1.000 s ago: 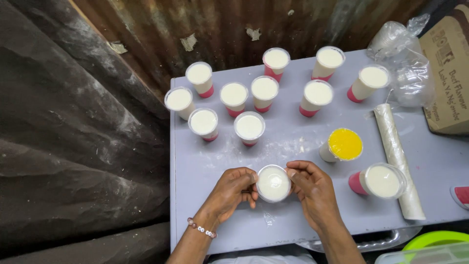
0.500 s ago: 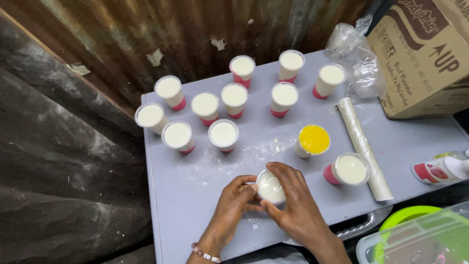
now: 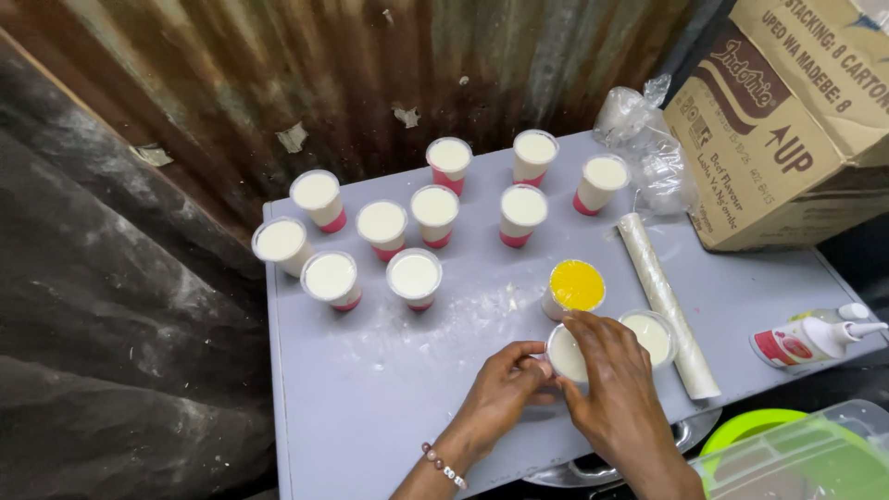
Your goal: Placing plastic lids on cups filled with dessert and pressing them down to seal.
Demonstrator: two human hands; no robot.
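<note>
We held one white cup (image 3: 567, 355) with both hands near the front edge of the grey table (image 3: 370, 389). Our left hand (image 3: 500, 393) pinched its side. Our right hand (image 3: 613, 384) curled over its top. A yellow-topped cup (image 3: 576, 285) stood just behind it.

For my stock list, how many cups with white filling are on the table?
12. Ten stand in a group at the back, one sits between the left hand and right hand, one beside the roll. The yellow-topped cup is not counted.
</note>
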